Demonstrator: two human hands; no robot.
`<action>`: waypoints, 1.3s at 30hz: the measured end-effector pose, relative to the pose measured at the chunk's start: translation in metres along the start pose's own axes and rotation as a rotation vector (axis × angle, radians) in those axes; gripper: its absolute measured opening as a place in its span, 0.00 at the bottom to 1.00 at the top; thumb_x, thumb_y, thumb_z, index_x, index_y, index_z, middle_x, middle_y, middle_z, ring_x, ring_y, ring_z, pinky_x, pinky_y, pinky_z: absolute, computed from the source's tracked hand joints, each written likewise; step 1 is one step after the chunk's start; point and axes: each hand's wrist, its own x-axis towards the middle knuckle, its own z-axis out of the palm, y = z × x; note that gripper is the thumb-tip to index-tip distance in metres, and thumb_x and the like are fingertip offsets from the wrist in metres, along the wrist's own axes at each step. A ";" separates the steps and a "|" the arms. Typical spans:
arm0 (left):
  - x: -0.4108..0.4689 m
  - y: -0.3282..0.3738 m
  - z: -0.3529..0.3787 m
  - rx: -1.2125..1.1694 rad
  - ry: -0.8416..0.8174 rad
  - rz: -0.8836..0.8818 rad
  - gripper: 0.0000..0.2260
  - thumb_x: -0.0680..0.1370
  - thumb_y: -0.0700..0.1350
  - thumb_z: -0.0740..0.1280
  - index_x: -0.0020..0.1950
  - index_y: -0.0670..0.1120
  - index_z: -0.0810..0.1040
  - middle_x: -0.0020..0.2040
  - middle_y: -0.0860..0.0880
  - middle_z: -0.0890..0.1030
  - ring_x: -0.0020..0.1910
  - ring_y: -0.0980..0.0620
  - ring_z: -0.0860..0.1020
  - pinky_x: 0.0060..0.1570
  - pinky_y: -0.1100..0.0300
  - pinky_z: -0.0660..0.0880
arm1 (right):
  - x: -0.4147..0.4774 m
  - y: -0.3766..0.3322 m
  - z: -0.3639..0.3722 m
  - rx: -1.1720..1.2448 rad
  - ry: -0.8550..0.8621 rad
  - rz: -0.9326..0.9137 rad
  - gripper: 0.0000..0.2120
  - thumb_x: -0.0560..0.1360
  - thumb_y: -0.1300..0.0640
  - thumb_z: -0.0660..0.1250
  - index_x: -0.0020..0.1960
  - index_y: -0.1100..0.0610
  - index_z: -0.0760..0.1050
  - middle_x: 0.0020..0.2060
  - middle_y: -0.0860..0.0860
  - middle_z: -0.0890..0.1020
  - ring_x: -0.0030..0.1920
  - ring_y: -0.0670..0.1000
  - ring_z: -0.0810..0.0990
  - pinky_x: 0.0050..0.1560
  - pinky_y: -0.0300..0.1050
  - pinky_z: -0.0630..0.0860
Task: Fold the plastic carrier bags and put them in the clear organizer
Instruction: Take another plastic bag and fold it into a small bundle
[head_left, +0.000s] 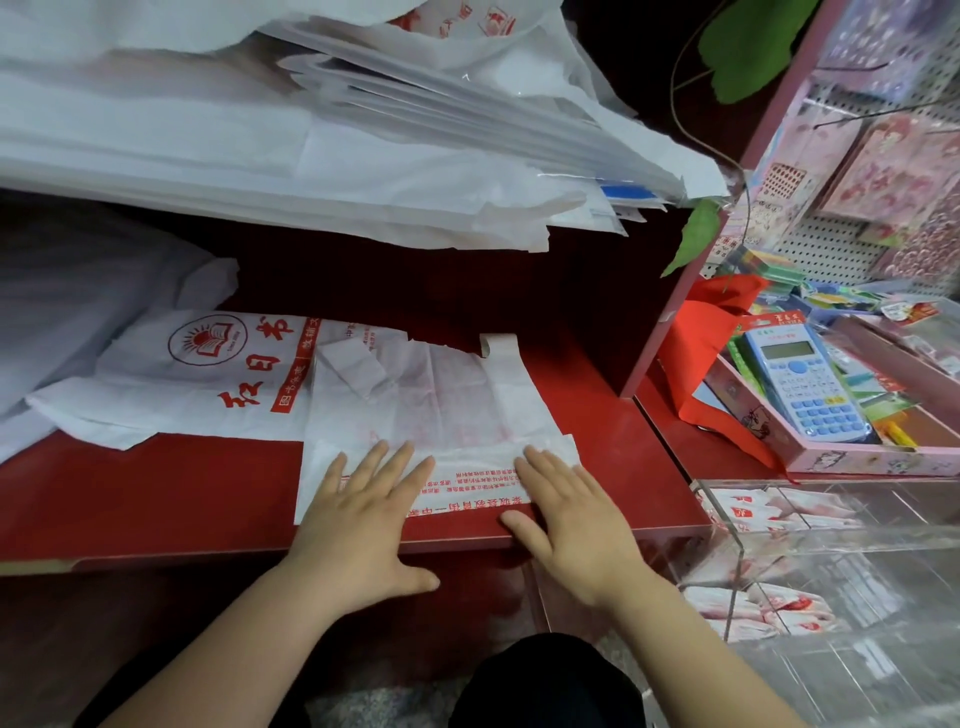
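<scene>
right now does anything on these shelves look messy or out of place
Yes. The stack of bags up top is untidy: its loose ends splay and droop past the edge. Below, a logo bag lies crumpled and askew on the red shelf, overlapping the bag being folded.

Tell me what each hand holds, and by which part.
Nothing is gripped. The left hand and right hand press flat on the folded near edge of the carrier bag.

Soft overhead light, and the white bag stack up top blows out, blurry. Deep shadow sits beneath it; straight lines bow toward the frame edges.
</scene>
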 end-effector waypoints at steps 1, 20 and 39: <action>-0.004 -0.009 0.000 0.022 0.016 -0.010 0.47 0.71 0.68 0.61 0.73 0.53 0.31 0.67 0.56 0.30 0.73 0.52 0.34 0.69 0.52 0.33 | -0.003 0.007 -0.004 -0.039 -0.032 0.035 0.60 0.53 0.26 0.16 0.75 0.52 0.51 0.75 0.47 0.52 0.75 0.46 0.48 0.66 0.38 0.33; -0.045 0.011 0.023 -0.134 0.722 0.164 0.14 0.53 0.43 0.74 0.37 0.44 0.84 0.30 0.51 0.78 0.33 0.49 0.72 0.32 0.62 0.68 | -0.020 -0.069 0.028 0.095 0.536 -0.252 0.17 0.66 0.51 0.59 0.54 0.51 0.71 0.51 0.49 0.82 0.50 0.48 0.74 0.51 0.42 0.64; -0.048 -0.064 -0.041 -0.680 0.303 -0.158 0.08 0.70 0.43 0.73 0.32 0.53 0.81 0.33 0.53 0.82 0.40 0.53 0.78 0.45 0.61 0.69 | -0.029 0.013 -0.009 0.844 0.145 0.120 0.19 0.74 0.43 0.61 0.36 0.55 0.79 0.33 0.42 0.82 0.47 0.36 0.77 0.60 0.23 0.57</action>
